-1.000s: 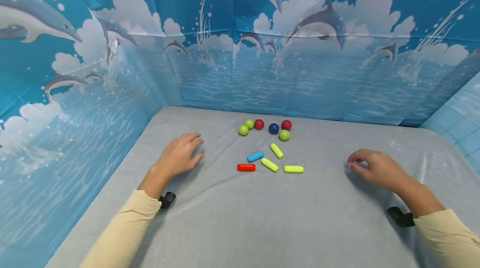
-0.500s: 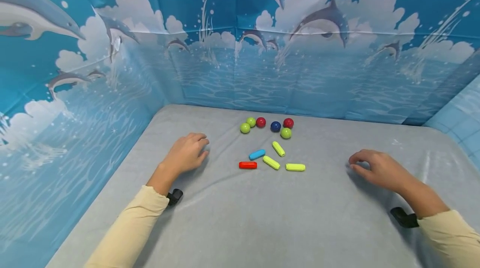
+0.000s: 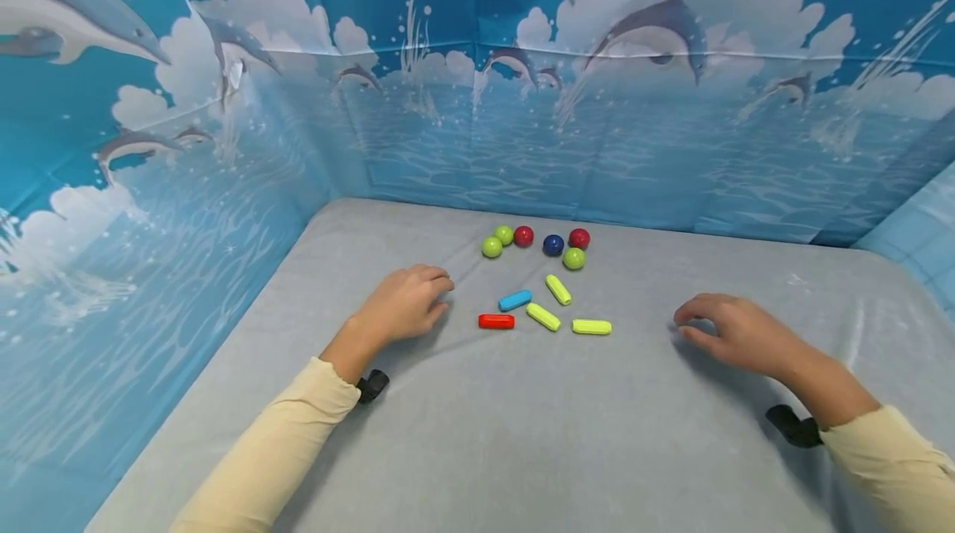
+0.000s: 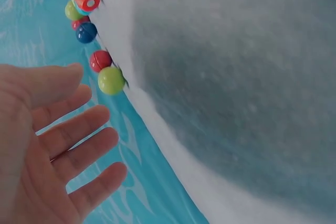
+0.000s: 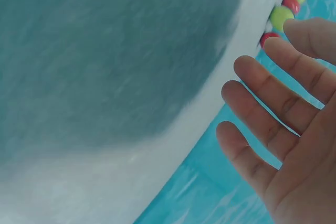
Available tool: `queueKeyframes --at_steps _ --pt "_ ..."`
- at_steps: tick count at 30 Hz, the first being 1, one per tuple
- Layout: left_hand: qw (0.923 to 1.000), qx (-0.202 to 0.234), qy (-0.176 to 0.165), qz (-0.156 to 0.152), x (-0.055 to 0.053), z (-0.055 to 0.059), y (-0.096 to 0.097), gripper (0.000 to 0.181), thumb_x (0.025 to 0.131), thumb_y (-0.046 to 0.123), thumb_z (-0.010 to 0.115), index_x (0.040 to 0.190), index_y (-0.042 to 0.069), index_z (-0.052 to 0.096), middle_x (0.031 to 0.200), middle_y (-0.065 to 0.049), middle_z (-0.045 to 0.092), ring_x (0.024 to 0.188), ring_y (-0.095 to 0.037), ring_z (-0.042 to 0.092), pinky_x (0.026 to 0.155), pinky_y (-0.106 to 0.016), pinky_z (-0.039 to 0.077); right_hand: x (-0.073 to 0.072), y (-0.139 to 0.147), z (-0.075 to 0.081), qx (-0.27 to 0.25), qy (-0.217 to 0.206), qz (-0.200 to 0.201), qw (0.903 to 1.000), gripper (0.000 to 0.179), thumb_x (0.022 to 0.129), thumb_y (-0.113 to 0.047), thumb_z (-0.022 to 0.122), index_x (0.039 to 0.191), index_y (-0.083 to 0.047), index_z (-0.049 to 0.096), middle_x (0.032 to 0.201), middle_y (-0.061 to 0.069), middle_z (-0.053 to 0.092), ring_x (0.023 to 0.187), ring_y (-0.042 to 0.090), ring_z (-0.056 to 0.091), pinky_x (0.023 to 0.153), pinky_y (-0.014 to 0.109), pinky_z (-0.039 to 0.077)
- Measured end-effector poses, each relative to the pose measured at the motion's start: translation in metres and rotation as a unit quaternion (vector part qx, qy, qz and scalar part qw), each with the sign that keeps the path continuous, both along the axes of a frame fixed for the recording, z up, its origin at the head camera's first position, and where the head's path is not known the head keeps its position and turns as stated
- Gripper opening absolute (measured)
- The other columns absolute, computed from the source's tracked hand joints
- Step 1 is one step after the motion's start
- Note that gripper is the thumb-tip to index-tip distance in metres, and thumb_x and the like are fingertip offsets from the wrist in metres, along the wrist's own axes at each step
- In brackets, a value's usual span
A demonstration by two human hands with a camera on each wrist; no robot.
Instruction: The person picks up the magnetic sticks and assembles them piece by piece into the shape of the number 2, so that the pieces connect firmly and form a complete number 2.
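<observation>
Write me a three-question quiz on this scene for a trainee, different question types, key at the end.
1. Count: in the head view, how many balls lie on the gray surface?
2. Multiple choice: in the head view, which stick lies nearest the left grip?
a) the blue stick
b) the red stick
c) a yellow stick
3. True or false: the right grip holds nothing.

Key: 1. Six: three green, two red, one dark blue. 2. b. 3. True; its palm and fingers show bare in the right wrist view.
</observation>
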State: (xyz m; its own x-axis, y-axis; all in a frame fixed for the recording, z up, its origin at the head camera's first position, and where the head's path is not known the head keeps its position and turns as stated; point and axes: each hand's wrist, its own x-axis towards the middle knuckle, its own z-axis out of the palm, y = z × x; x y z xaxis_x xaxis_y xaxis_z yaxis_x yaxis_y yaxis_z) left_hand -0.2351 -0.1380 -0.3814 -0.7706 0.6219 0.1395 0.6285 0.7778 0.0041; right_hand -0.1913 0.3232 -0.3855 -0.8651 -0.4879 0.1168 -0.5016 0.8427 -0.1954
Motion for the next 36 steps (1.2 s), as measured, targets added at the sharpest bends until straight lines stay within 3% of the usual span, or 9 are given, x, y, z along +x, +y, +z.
queueKeyframes --at_steps 3,10,17,23,29,36 --pt "0.9999 0.002 -0.014 -0.004 0.000 0.000 0.006 0.027 0.093 0.019 0.068 0.118 0.009 0.071 0.123 -0.006 0.068 0.113 -0.026 0.065 0.097 -0.043 0.054 -0.002 -0.010 0.003 0.009 -0.003 0.013 0.9999 0.013 0.087 -0.013 0.072 0.100 -0.013 0.074 0.100 -0.001 0.072 0.094 0.024 0.069 0.079 0.045 0.057" --pt "0.9960 0.029 -0.084 0.009 -0.009 -0.006 0.022 0.031 0.096 0.021 0.064 0.125 0.012 0.068 0.139 -0.005 0.060 0.130 -0.023 0.057 0.109 -0.041 0.047 -0.008 -0.034 0.007 0.000 -0.007 0.042 0.9991 0.012 0.088 -0.013 0.072 0.100 -0.013 0.074 0.099 -0.002 0.072 0.092 0.021 0.069 0.078 0.043 0.057" --pt "0.9917 0.049 -0.119 -0.009 -0.010 -0.013 0.038 0.031 0.096 0.020 0.063 0.125 0.012 0.067 0.136 -0.004 0.062 0.129 -0.022 0.056 0.108 -0.041 0.048 -0.009 -0.044 0.001 0.003 -0.024 0.050 0.9985 0.013 0.088 -0.014 0.073 0.101 -0.014 0.074 0.102 -0.002 0.072 0.095 0.020 0.068 0.080 0.042 0.058" --pt "0.9855 0.081 -0.149 0.001 -0.010 -0.019 0.044 0.030 0.097 0.020 0.062 0.125 0.011 0.067 0.132 -0.003 0.064 0.126 -0.021 0.058 0.108 -0.041 0.048 -0.017 -0.054 -0.002 -0.002 -0.034 0.072 0.9969 0.014 0.089 -0.012 0.070 0.103 -0.011 0.074 0.101 -0.001 0.072 0.093 0.018 0.068 0.079 0.040 0.058" --pt "0.9770 0.106 -0.184 0.020 -0.025 -0.014 0.069 0.031 0.098 0.020 0.059 0.127 0.012 0.066 0.126 -0.002 0.068 0.114 -0.019 0.064 0.101 -0.039 0.052 -0.026 -0.059 0.001 -0.010 -0.033 0.063 0.9974 0.014 0.089 -0.011 0.070 0.102 -0.008 0.073 0.100 0.001 0.073 0.091 0.018 0.068 0.078 0.040 0.058" --pt "0.9768 0.081 -0.196 0.032 -0.040 -0.010 0.093 0.032 0.096 0.028 0.064 0.125 0.014 0.068 0.116 -0.001 0.071 0.104 -0.016 0.064 0.095 -0.034 0.053 -0.039 -0.064 0.010 -0.027 -0.041 0.045 0.9978 0.014 0.090 -0.011 0.069 0.103 -0.007 0.073 0.102 0.004 0.073 0.091 0.021 0.066 0.080 0.044 0.057"
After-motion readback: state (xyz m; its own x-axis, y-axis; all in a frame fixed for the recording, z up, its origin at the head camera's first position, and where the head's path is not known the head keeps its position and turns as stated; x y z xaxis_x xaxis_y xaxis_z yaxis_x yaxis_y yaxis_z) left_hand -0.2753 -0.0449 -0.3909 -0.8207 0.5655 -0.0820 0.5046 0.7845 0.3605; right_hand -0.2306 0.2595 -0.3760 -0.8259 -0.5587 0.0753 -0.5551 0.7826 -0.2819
